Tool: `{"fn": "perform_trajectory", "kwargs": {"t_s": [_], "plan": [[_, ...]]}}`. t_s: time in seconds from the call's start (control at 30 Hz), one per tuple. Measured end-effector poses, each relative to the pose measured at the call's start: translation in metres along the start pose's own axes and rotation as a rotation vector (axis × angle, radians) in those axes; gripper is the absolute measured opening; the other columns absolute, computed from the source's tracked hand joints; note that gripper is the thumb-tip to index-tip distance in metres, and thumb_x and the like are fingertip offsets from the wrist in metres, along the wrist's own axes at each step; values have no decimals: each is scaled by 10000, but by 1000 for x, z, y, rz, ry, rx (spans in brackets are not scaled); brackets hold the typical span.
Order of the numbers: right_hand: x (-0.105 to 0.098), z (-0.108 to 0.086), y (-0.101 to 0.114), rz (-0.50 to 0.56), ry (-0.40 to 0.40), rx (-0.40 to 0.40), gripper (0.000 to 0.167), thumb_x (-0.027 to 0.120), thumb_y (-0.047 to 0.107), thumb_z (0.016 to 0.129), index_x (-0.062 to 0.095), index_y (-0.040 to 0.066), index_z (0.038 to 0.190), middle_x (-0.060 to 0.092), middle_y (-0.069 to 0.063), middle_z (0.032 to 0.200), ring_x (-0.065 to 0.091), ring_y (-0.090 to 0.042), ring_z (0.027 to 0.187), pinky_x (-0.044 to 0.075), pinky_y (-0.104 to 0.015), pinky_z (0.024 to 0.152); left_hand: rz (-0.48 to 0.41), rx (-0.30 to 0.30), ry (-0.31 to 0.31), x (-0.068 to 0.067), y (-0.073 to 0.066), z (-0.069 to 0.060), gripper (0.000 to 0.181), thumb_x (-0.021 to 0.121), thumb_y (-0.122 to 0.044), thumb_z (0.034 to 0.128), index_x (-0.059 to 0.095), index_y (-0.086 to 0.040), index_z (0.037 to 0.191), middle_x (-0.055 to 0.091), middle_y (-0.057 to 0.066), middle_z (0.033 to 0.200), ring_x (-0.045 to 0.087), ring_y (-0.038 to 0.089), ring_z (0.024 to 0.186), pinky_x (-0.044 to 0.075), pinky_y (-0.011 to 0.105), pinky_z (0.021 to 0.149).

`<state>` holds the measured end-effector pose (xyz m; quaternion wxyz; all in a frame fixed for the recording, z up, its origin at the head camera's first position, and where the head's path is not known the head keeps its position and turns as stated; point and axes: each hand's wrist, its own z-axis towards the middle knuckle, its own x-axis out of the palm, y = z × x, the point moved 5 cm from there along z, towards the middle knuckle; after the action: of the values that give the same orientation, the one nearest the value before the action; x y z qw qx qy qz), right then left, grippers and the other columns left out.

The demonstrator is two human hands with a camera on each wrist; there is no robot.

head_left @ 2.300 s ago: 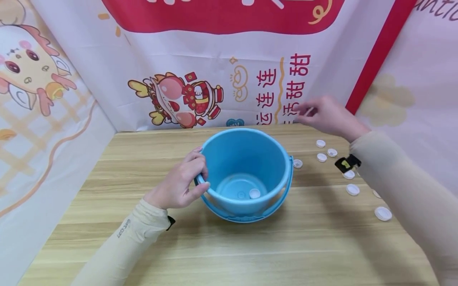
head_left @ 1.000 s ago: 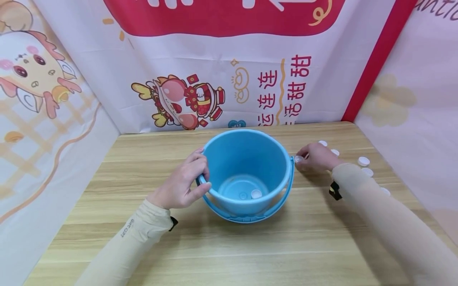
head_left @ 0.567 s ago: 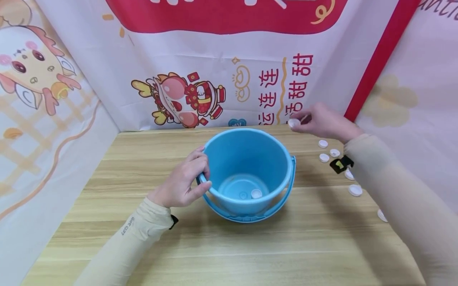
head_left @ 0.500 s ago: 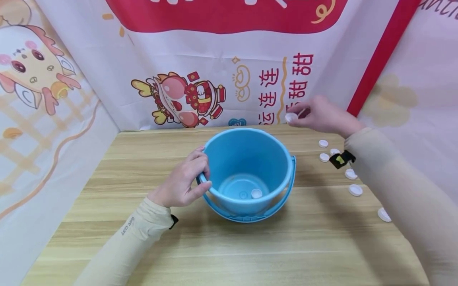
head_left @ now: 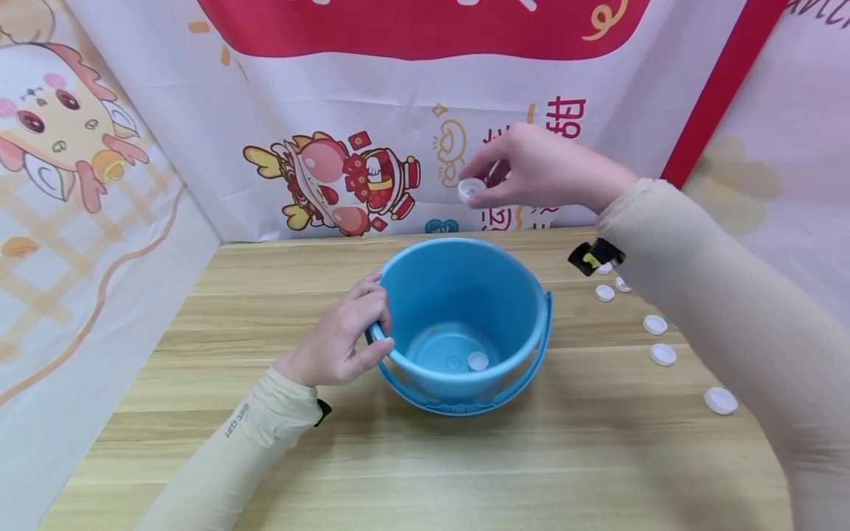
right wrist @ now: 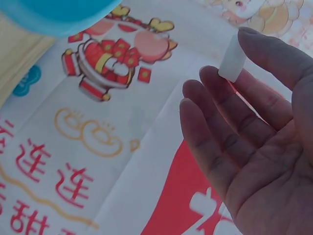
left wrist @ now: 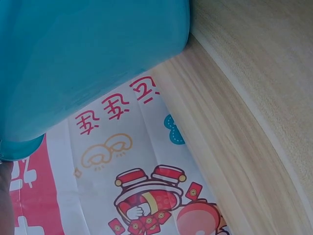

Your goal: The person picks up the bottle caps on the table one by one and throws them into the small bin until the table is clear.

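A blue bucket stands on the wooden table, its handle hanging down at the front. My left hand grips the bucket's left rim, thumb outside and fingers over the edge. Above the bucket's far rim, my right hand pinches a white bottle cap between thumb and fingers. The right wrist view shows that cap edge-on, held by the thumb and fingertips of the right hand. Inside the bucket, one white cap lies on the bottom. In the left wrist view the bucket's outer wall fills the upper left.
Several white caps lie on the table right of the bucket, among them a near one and a middle one. The right forearm passes over that side. Printed cloth walls enclose the table at the back and sides.
The right hand took a white cap from beside the bucket, lifted it and carried it left to above the bucket's far rim. The left hand has kept its grip on the rim.
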<state>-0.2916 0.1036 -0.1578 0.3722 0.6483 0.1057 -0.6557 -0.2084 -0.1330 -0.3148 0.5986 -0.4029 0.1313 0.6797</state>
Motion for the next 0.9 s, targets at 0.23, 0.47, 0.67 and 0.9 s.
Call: {"fn": "perform_trajectory", "kwargs": {"t_s": [0.23,0.47,0.67,0.9], "plan": [[11,13,21,36,45,-41,456,784,344,857,692,151,1260,702,-12,1105,659,-128,908,583,-298,780,6,9,-9,1,0,0,388,420,-462,1014,510,-115,864,443,-41,801,477,131,856,284,558,1137],[20,19,30,81,61,-72,457,783,369,848,698,167,1250,708,26,1070,663,-95,869,582,-271,744,11,13,-8,1,1,0,402,420,-469,1011,513,-106,865,453,-35,805,483,137,868,286,562,1135],[25,26,36,89,67,-77,450,786,347,850,700,163,1252,707,17,1082,659,-106,877,583,-284,758,15,9,-12,1,1,-1,409,415,-477,1011,512,-109,862,456,-40,801,482,129,852,292,558,1133],[28,26,39,91,58,-103,414,787,362,844,713,203,1219,698,72,1032,654,-76,838,578,-249,705,22,5,-8,1,2,1,417,408,-488,1012,515,-113,864,463,-41,804,489,123,855,304,559,1126]]}}
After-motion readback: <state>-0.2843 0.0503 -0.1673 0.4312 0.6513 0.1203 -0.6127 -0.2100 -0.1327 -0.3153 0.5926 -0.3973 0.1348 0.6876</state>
